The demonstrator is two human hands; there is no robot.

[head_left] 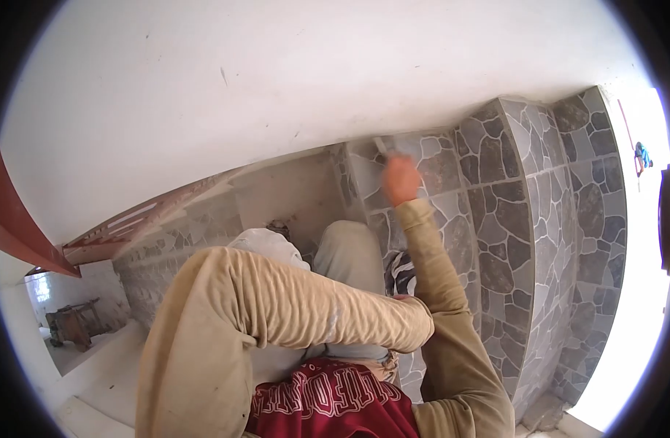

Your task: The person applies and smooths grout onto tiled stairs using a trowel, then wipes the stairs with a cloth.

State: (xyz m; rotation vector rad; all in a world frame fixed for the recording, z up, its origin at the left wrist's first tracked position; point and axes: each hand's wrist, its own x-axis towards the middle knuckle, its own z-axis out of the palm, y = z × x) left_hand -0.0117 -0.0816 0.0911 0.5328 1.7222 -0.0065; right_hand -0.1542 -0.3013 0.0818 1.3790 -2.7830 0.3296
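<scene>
Stone-patterned stairs (506, 212): partly behind right sleeve (439, 274)
Right hand (402, 181): blurred, grip unclear
Left hand (403, 297): mostly hidden, grip untellable

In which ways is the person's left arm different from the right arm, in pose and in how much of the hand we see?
The left arm is bent sharply, its forearm lying across the body; the right arm reaches forward over the tiled steps.
Only a sliver of the left hand shows, while the right hand is plainly in view, though blurred.
Both arms wear tan sleeves.
</scene>
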